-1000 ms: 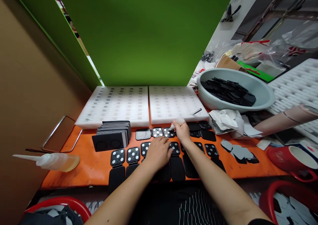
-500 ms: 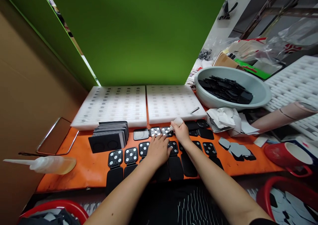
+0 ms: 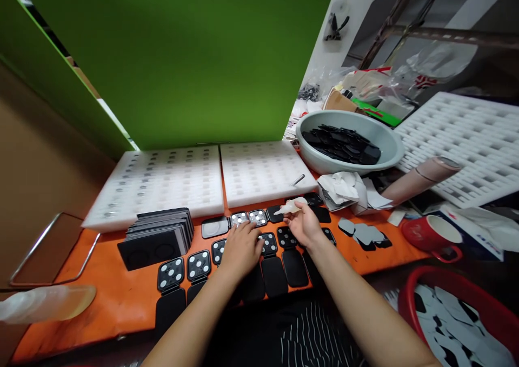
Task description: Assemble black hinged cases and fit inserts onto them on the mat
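Between the fingers of my right hand (image 3: 307, 227) is a small whitish squeeze bottle (image 3: 293, 206), its narrow nozzle pointing left over the back row of black hinged cases. My left hand (image 3: 241, 248) lies palm down with fingers stretched, the fingertips at a dotted case (image 3: 239, 219) in that row. Next to it sits another dotted case (image 3: 258, 218). A nearer row of opened cases, such as the leftmost one (image 3: 171, 274), shows white dots on one half and plain black lids (image 3: 295, 267) toward me. My forearms and hands hide part of this row.
White foam trays (image 3: 162, 186) stand along the back. A stack of black panels (image 3: 156, 242) and a bottle of yellowish liquid (image 3: 60, 303) are left. Rightward are a basin (image 3: 312, 161) of black pieces, crumpled paper (image 3: 340, 187), grey pads (image 3: 367, 234) and a red mug (image 3: 421, 236).
The view has shifted to the right. My right hand has turned palm up and lifted the squeeze bottle from the dotted case, to the right. My left hand stays over the cases.
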`<state>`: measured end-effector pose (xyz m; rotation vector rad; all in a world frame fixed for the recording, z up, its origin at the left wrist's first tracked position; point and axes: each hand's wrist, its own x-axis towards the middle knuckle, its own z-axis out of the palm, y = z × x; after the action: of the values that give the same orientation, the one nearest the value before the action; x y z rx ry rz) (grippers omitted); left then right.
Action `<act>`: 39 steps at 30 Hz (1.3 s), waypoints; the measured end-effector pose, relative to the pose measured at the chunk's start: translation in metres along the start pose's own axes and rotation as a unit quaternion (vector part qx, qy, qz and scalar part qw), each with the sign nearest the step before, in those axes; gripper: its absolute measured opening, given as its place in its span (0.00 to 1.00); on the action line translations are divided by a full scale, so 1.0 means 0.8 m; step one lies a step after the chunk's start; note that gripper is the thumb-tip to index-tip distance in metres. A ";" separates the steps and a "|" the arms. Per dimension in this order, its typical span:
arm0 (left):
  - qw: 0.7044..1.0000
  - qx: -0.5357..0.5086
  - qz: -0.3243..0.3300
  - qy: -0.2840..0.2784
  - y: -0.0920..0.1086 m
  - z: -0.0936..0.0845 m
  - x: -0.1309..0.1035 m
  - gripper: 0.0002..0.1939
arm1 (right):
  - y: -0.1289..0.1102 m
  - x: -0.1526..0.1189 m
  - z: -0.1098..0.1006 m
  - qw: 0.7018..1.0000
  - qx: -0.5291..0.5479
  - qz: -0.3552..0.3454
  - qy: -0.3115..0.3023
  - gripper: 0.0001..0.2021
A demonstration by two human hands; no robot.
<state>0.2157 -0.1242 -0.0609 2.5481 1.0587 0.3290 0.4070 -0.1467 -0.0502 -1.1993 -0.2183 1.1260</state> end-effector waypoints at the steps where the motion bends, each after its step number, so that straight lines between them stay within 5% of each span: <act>1: 1.000 -0.010 -0.002 0.006 -0.002 -0.002 -0.002 0.11 | -0.009 -0.006 -0.011 1.000 0.019 0.018 -0.006 0.06; 7: 0.996 -0.079 -0.008 0.034 -0.006 -0.014 -0.014 0.11 | -0.046 -0.028 -0.061 0.997 -0.072 0.028 0.000 0.07; 10: 0.994 -0.105 -0.016 0.036 -0.001 -0.011 -0.018 0.11 | -0.047 -0.025 -0.060 0.996 -0.083 0.042 -0.014 0.14; 18: 0.992 -0.121 -0.008 0.031 -0.002 0.002 -0.026 0.13 | -0.036 -0.019 -0.039 0.995 -0.032 0.085 -0.051 0.09; 28: 0.989 -0.147 -0.007 0.015 0.013 0.007 -0.026 0.13 | -0.065 -0.026 -0.158 0.987 0.113 0.062 0.095 0.11; 39: 0.989 -0.146 -0.019 0.006 0.022 0.011 -0.028 0.13 | -0.103 0.012 -0.192 0.972 0.177 0.040 0.147 0.14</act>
<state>0.2144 -0.1538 -0.0634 2.2673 0.9820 0.4547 0.5608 -0.2291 -0.0497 -1.0431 0.2509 0.9910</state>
